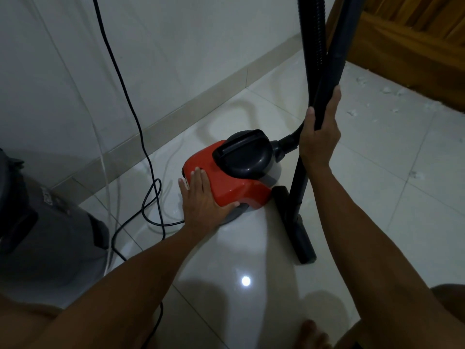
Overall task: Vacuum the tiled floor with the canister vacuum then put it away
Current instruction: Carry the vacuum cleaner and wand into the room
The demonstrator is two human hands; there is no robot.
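A red and black canister vacuum sits on the glossy white tiled floor near the wall. My left hand lies flat on its rear red shell, fingers straight. My right hand grips the upright black wand, with the ribbed black hose running beside it down to the canister's front. The wand's black floor head stands on the tile just right of the canister.
A black power cord hangs down the wall and loops on the floor left of the canister. A grey bin-like object stands at the left. White scraps lie near a wooden door at the upper right. My bare foot shows at the bottom.
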